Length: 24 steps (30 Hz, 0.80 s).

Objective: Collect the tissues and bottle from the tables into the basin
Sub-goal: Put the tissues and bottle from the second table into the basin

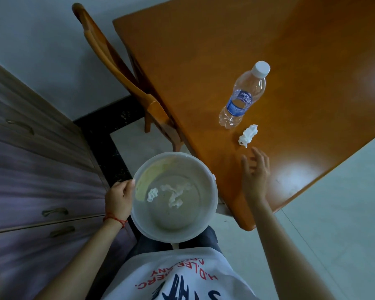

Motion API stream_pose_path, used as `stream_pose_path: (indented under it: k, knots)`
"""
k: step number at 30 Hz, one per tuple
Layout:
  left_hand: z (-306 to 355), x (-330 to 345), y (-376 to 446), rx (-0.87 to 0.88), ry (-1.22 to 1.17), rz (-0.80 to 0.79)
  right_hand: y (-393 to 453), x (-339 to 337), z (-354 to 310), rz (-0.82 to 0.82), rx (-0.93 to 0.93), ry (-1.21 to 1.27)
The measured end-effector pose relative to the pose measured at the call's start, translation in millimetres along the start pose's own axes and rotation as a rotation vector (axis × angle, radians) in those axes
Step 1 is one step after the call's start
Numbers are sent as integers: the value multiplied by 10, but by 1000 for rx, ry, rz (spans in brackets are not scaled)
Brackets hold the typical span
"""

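Head view: left hand (119, 197) clenched on rim of white basin (212, 191), held beside edge of wooden counter (204, 61). Two crumpled tissues (171, 193) already inside. Right hand (256, 172) released, fingers spread, hovering just before the tissue on the counter (248, 135). Bottle (240, 96) upright just behind that tissue. Risk, probably: reaching too far and knocking over the light bottle, sending it rolling off; also tilting the basin, held by one hand only.

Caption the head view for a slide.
Left hand holds the basin with tissues inside; open right hand reaches toward a crumpled tissue beside the bottle.
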<state>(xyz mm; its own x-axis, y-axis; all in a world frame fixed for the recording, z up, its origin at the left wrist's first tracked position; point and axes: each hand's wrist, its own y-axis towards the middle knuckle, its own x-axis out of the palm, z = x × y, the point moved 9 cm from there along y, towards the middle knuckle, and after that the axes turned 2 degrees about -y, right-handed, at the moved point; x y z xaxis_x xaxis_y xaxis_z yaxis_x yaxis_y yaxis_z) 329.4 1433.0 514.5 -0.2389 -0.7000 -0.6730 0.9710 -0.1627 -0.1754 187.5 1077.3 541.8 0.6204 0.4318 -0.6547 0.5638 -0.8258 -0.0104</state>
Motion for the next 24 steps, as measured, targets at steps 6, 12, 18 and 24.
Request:
stream_pose_path:
  k: [6, 12, 18, 24]
  knots:
    - [-50, 0, -5, -11, 24, 17, 654, 186, -50, -35, -50, -189]
    - [-53, -8, -6, 0, 29, 36, 815, 451, 65, -186, -94, -352]
    - [-78, 4, -14, 4, 38, 45, 626, 341, 61, -110, -195, -328]
    - [-112, 12, -40, -14, 41, 57, 354, 228, -119, -72, -84, -24]
